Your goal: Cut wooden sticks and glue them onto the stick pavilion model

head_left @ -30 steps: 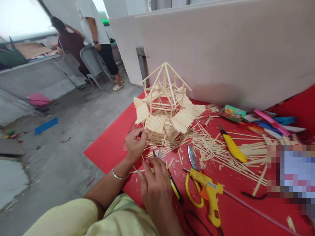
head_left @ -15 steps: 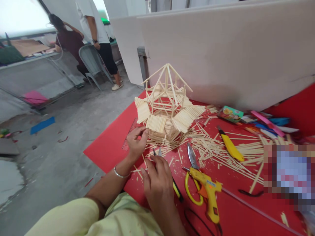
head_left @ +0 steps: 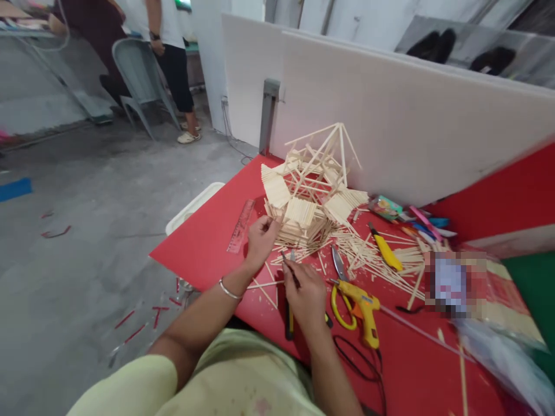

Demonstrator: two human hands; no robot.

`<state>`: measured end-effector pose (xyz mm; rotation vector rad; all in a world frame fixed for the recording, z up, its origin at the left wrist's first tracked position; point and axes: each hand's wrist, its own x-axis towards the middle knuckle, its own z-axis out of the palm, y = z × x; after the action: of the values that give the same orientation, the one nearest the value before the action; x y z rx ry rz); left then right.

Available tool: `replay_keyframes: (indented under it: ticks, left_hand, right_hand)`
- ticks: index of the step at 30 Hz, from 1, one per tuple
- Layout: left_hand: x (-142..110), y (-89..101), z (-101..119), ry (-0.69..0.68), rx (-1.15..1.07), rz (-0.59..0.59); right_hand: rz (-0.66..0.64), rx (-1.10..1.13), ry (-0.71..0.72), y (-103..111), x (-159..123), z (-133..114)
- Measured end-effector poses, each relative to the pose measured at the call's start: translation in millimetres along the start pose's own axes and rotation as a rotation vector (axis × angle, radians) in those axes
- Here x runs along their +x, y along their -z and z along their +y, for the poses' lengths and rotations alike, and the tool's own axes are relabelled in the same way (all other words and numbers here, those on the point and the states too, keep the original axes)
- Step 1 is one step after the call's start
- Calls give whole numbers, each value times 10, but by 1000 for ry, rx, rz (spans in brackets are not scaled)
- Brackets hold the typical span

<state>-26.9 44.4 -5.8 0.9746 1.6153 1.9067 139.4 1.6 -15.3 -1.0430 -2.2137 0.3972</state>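
A model (head_left: 299, 211) built of thin wooden sticks stands on the red tabletop (head_left: 208, 242), with a pointed open frame on top and slatted panels around it. At its near left edge, my left hand (head_left: 262, 240) is closed, thumb and forefinger pinched; anything between them is too small to make out. My right hand (head_left: 306, 292) curls around a plier-like tool (head_left: 289, 326) with black and yellow handles, its narrow tips pointing at the model. Beside that hand lie yellow-handled scissors (head_left: 340, 266) and a yellow glue gun (head_left: 362, 306).
Loose sticks (head_left: 368, 257) spread right of the model, with a yellow utility knife (head_left: 385, 248) among them. A clear ruler (head_left: 241, 226) lies to the left. White boards (head_left: 368, 121) stand behind the table. Two people are near a grey chair (head_left: 141, 81) at the back left.
The view has swung right and down, so the table sits differently in it. My right hand's fingers have closed more around the tool. My left hand stays at the model's edge.
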Motion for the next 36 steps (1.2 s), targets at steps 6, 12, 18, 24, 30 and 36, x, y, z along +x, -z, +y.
replay_keyframes:
  ticks: [6,12,18,24,30,36]
  left_hand:
    - [-47,-32,-66,30,-92,-82]
    - [-78,-130,-145,53,-185,-111]
    - [-104,-147,-100,134,-281,-69]
    - [-115,-63,-31,197,-358,-76]
    - [-122,31,67,196,-402,-85]
    - [-62,143,119,195,-423,-98]
  right_hand:
    - [-10,-58,-68,166,-117,-122]
    - [21,-109,-76,184,-161,-179]
    - [-5,-61,-140,108,-36,-207]
    - [58,-89,-279,113,206,-277]
    - [79,-171,-308,79,259,-316]
    - [-21,-572,-433,409,35,-10]
